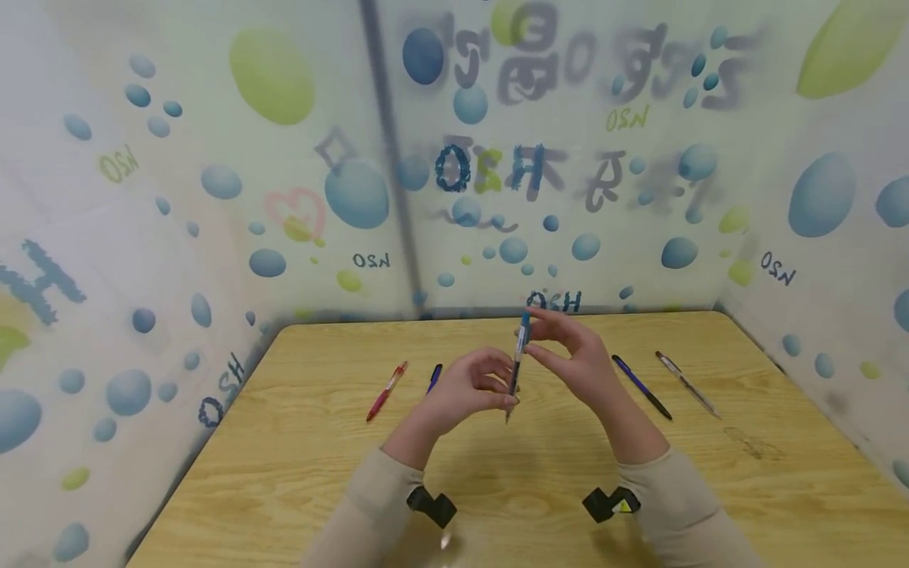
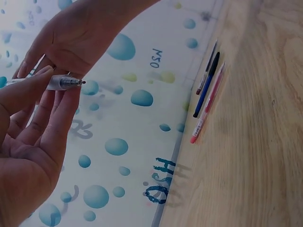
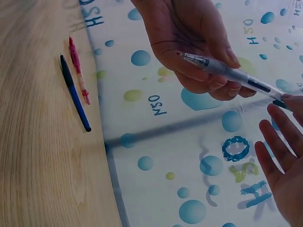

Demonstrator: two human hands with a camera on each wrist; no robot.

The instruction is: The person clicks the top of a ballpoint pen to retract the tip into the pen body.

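Note:
A clear-barrelled pen with a blue top is held up above the table between both hands, tilted, its tip pointing down. My left hand pinches its lower part near the tip between thumb and fingers. At the blue end, my right hand pinches the pen with thumb and forefinger. The right wrist view shows the pen's clear barrel running from the left hand to the right hand, whose other fingers are spread. In the left wrist view the metal tip juts out past the left thumb.
Left on the wooden table lie a red pen and a blue pen, partly hidden by the left hand. On the right lie a dark blue pen and a clear pen. A printed curtain surrounds the table's back and sides.

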